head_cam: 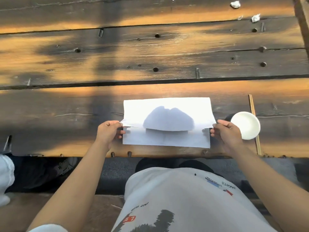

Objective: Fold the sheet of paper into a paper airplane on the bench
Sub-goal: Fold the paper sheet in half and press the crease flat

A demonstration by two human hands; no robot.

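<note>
A white sheet of paper [167,111] is seen on the near plank of a dark wooden bench [150,56], a little right of centre and close to the bench's near edge. The sheet is folded over on itself: the upper layer is lifted and drawn toward the 6 o'clock side, while the lower layer lies flat on the wood, its near strip left uncovered. A rounded shadow is cast across the middle of the upper layer.

The lifted edge is held at both ends. Its corner at 9 o'clock is pinched by the left hand [108,131], thumb on top and fingers curled beneath. Its corner at 3 o'clock is pinched in the same way by the right hand [225,131]. Both forearms are extended from the 6 o'clock side over the bench edge.

Just beside the right hand, at 3 o'clock from the sheet, a small white bowl [245,125] is placed on the plank. A thin wooden stick [252,106] is laid under or behind the bowl, running from 12 to 6 o'clock. Well apart, toward 1 o'clock on the far planks, two crumpled white scraps [235,4] are found. A white printed shirt [184,198] is visible at 6 o'clock.
</note>
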